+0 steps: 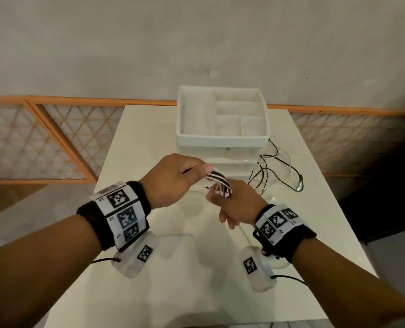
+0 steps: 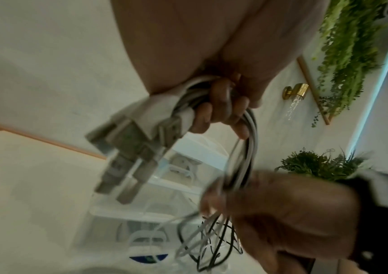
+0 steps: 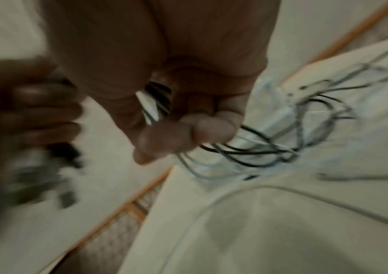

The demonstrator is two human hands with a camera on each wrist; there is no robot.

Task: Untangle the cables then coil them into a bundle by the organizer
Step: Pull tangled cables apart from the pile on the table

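While the left hand point(image 1: 173, 178) is clenching its grip around gathered black and white cables point(image 1: 218, 179) just above the white surface point(image 1: 149, 268), the right hand point(image 1: 237, 204) is pinching the same strands, whose loose tangle is trailing beside the white organizer point(image 1: 222, 138).

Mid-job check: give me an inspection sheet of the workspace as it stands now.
Surface: white table, pale and glossy.
Job's things: white organizer at the far edge, compartments look empty.
Clutter: nothing seen.
Grippers: left hand and right hand both grip the cable bundle above the table.
Cables: loose cables trail right of the organizer; plugs hang from the left hand.
Surroundings: grey wall, orange lattice panels.
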